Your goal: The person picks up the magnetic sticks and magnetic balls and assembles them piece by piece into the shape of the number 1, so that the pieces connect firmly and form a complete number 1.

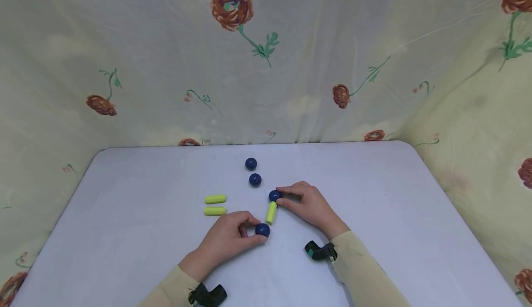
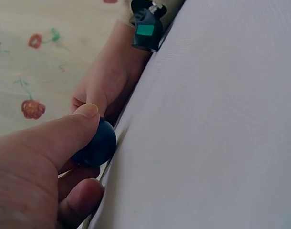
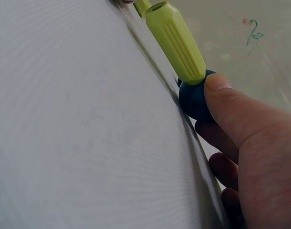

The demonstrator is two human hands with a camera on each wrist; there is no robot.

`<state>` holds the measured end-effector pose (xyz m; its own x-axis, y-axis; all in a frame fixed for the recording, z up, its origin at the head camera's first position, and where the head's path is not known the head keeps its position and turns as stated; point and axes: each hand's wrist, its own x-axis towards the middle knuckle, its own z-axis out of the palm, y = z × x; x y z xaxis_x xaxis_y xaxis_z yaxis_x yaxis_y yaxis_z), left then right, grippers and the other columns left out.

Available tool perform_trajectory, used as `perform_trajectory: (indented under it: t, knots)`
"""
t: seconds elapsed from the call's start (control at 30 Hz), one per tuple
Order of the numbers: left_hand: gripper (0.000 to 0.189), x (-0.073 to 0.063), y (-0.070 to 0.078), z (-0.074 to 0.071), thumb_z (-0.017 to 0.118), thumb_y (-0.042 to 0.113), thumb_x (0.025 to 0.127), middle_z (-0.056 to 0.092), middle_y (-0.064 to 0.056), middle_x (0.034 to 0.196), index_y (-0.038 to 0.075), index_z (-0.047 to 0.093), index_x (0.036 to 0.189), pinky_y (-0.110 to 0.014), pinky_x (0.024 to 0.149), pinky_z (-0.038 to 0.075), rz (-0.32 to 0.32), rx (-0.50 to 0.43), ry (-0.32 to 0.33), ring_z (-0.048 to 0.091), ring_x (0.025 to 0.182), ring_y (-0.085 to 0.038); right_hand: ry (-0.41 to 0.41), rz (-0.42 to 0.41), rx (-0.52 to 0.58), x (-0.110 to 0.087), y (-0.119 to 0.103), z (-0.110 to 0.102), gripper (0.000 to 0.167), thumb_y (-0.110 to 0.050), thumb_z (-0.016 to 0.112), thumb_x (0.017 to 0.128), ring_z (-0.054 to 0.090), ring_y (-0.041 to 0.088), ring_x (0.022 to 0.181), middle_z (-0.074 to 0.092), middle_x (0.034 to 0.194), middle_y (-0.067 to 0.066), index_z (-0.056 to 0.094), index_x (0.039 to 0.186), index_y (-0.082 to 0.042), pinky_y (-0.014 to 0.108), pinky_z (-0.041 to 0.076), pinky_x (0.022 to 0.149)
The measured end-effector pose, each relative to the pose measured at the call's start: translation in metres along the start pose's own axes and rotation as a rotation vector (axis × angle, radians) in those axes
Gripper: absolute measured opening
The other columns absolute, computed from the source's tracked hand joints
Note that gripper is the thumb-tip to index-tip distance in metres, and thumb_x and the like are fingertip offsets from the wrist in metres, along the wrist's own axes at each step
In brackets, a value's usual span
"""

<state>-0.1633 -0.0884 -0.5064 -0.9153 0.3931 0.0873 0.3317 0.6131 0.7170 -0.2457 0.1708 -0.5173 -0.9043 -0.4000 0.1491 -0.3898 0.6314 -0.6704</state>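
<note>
My left hand (image 1: 228,237) pinches a dark blue ball (image 1: 262,230) between thumb and fingers at the table's near middle. In the left wrist view, the thumb lies over the top of this ball (image 2: 98,145). My right hand (image 1: 309,206) grips a second blue ball (image 1: 275,196), slightly farther back. A yellow-green ribbed rod (image 1: 271,213) runs from that ball toward the left hand's ball. In the right wrist view, one end of the rod (image 3: 176,44) meets the ball (image 3: 195,102), and its other end shows a dark round recess.
Two more yellow-green rods (image 1: 215,199) lie side by side left of the hands. Two loose blue balls (image 1: 255,180) sit farther back on the white table (image 1: 374,177). Flowered cloth (image 1: 303,90) hangs behind the table's back edge and along its sides.
</note>
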Motion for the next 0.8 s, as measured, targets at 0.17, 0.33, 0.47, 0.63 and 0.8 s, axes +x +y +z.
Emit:
perform_trajectory:
  t: [0.17, 0.33, 0.47, 0.63, 0.8]
  knots:
    - [0.034, 0.0007, 0.0013, 0.0014, 0.077, 0.052, 0.081, 0.060, 0.019, 0.079, 0.028, 0.071, 0.105, -0.025, 0.056, 0.044, -0.003, 0.011, 0.008, 0.052, 0.061, -0.004, -0.009, 0.003, 0.004, -0.0003, -0.0013, -0.0011, 0.043, -0.056, 0.069, 0.087, 0.058, 0.006, 0.104, 0.065, 0.109, -0.017, 0.070, 0.124, -0.033, 0.038, 0.047, 0.093]
    - [0.035, 0.0014, 0.0023, 0.0036, 0.077, 0.053, 0.081, 0.059, 0.019, 0.076, 0.028, 0.072, 0.104, -0.024, 0.055, 0.043, -0.003, 0.032, 0.031, 0.051, 0.060, -0.003, -0.009, -0.004, 0.014, -0.0002, -0.0014, -0.0011, 0.044, -0.054, 0.070, 0.087, 0.058, 0.006, 0.103, 0.066, 0.108, -0.017, 0.070, 0.124, -0.031, 0.038, 0.048, 0.092]
    - [0.035, 0.0015, 0.0033, 0.0054, 0.076, 0.055, 0.081, 0.061, 0.020, 0.079, 0.028, 0.072, 0.104, -0.024, 0.054, 0.042, -0.008, 0.043, 0.049, 0.050, 0.059, -0.003, -0.006, -0.011, 0.014, -0.0002, -0.0009, -0.0008, 0.044, -0.056, 0.069, 0.087, 0.058, 0.006, 0.103, 0.066, 0.108, -0.018, 0.070, 0.124, -0.031, 0.038, 0.048, 0.092]
    - [0.036, 0.0016, 0.0041, 0.0064, 0.075, 0.056, 0.082, 0.065, 0.018, 0.087, 0.027, 0.073, 0.104, -0.024, 0.053, 0.042, -0.006, 0.040, 0.059, 0.049, 0.059, -0.003, 0.001, -0.019, 0.005, -0.0001, -0.0003, -0.0006, 0.045, -0.059, 0.067, 0.086, 0.058, 0.005, 0.102, 0.066, 0.107, -0.018, 0.071, 0.123, -0.032, 0.038, 0.048, 0.091]
    - [0.035, 0.0022, 0.0056, 0.0056, 0.075, 0.054, 0.082, 0.064, 0.018, 0.086, 0.029, 0.072, 0.105, -0.024, 0.052, 0.041, -0.021, 0.052, 0.049, 0.049, 0.059, -0.003, 0.001, -0.017, 0.004, -0.0001, -0.0008, -0.0007, 0.045, -0.059, 0.067, 0.086, 0.057, 0.005, 0.102, 0.065, 0.107, -0.018, 0.070, 0.123, -0.034, 0.038, 0.048, 0.091]
